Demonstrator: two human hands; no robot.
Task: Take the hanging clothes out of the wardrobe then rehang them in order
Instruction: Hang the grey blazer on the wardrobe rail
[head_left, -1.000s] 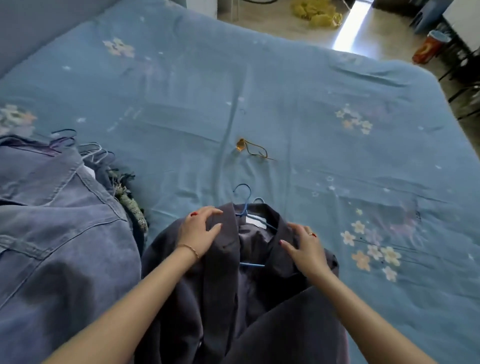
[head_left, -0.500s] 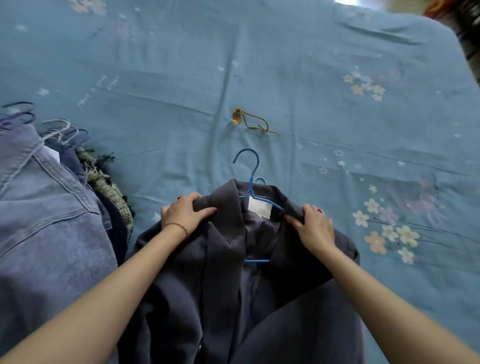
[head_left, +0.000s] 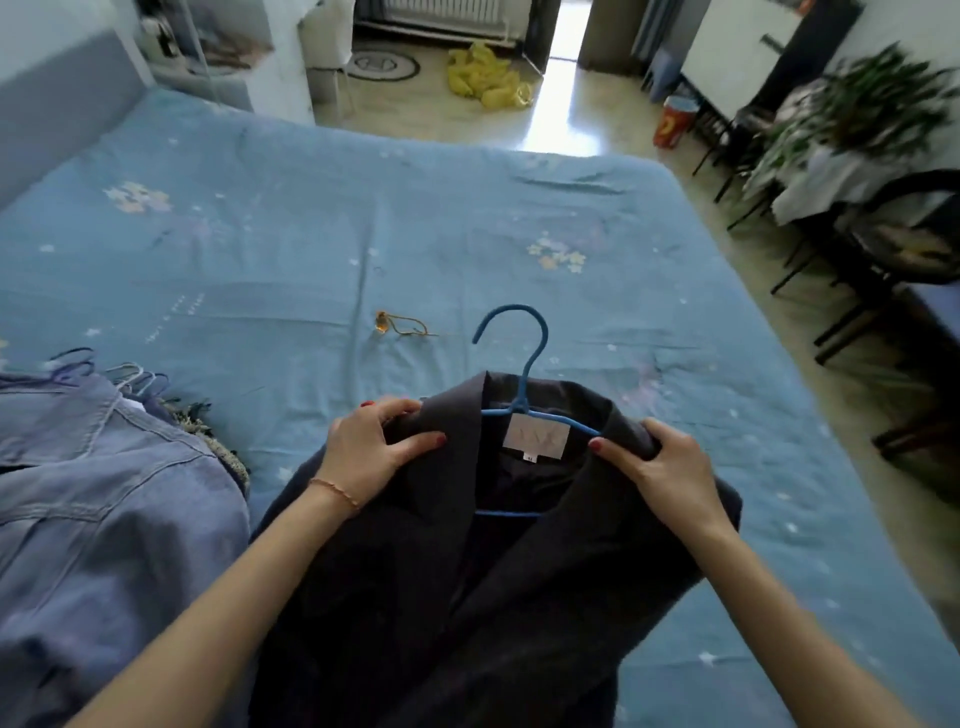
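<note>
Garment: a dark jacket (head_left: 467, 571) is held over the blue bedspread (head_left: 311, 234), collar uppermost, its lower part running out of view at the bottom edge.
Hanger: a blue hanger (head_left: 519, 364) is seated inside the collar; the hook stands clear above the neckline and the crossbar shows in the front opening.
Left hand: the left hand (head_left: 363, 457) is curled round the left shoulder of the jacket, thumb laid across the lapel.
Right hand: the right hand (head_left: 660, 467) is clamped on the right shoulder, thumb close to the hanger arm.
Waiting pile: a denim garment (head_left: 104, 519) lies at the left on the bed, with further hanger hooks (head_left: 104, 369) showing beyond it.
Loose item: a small yellow cord (head_left: 400, 325) lies on the bedspread just beyond the hook.
Step in hand: the jacket is judged to be in the course of being settled on its hanger before rehanging.
Risk, slippage: if one shoulder is released first, the cloth may slide off that hanger arm.
Risk, snagging: the hook may catch the cord or the bedspread if it is lowered forward.
Risk, order: the sequence may be lost if this piece is mixed into the pile.
</note>
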